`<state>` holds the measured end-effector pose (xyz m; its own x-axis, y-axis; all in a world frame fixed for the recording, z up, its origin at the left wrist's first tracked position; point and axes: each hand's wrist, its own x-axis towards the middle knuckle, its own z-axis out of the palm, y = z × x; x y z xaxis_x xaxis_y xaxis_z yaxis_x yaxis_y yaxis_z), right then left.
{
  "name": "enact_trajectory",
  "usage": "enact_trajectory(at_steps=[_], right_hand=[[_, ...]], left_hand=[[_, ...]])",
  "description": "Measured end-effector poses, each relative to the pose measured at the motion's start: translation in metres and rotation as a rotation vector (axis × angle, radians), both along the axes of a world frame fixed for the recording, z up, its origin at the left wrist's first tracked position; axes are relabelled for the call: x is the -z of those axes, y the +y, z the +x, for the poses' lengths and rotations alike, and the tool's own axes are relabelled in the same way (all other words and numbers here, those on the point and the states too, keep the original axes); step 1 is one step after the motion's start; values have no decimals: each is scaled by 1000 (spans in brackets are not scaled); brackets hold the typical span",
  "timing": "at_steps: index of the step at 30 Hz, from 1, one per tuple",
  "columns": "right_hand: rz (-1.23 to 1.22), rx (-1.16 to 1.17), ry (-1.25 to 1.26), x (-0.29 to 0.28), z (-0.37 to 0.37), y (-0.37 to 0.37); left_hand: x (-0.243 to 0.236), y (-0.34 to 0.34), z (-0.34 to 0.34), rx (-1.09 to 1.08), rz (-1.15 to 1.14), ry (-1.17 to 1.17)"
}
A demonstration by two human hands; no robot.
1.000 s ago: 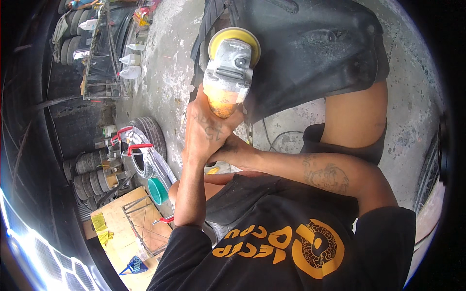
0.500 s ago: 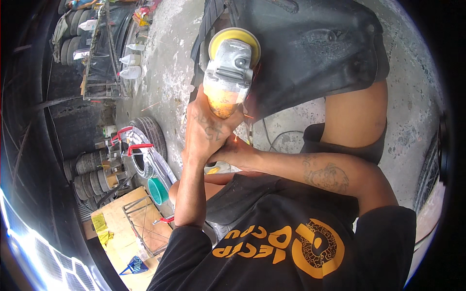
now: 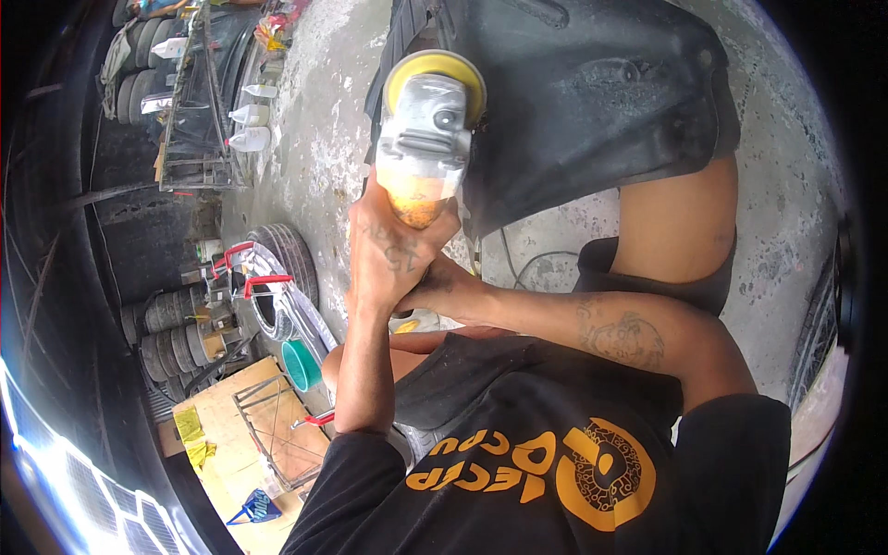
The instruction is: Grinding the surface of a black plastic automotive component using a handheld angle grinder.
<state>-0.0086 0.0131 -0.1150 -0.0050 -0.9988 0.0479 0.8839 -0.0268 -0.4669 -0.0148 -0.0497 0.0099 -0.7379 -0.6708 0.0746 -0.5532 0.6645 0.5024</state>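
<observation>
My left hand (image 3: 393, 240) wraps around the orange body of an angle grinder (image 3: 425, 139), whose grey metal head points away from me. Close below it, my right hand (image 3: 450, 292) is closed at the grinder's rear end; its fingers are partly hidden. A round yellow-backed disc (image 3: 435, 63) sits at the grinder's far end, over the left edge of a black moulded plastic panel (image 3: 573, 102). The panel lies across my leg. Whether the disc touches it is hard to see from above.
A black cable (image 3: 532, 264) curves over the concrete floor (image 3: 319, 102). To the left are a tyre (image 3: 294, 259), a silver part with red clamps (image 3: 268, 282), a green bucket (image 3: 301, 365), a plywood board (image 3: 222, 407), white bottles (image 3: 248, 139) and stacked tyres (image 3: 176, 338).
The grinder and both hands have shifted slightly left along the panel's edge. Sparks near my hands earlier are not visible now. The panel has barely moved.
</observation>
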Motion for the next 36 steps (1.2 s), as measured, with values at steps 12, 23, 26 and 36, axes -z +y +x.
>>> enact_trajectory(at_steps=[12,23,26,36], right_hand=[[27,-59,6,-7,-12,17],[37,-79,-18,-8,-12,16],[42,-78,-25,-9,-13,17],[51,-87,-15,-8,-11,16]], left_hand=[[3,9,-4,2,19,10],[0,10,-7,17,2,-22],[0,10,-8,17,20,-33],[1,8,-7,40,1,-41]])
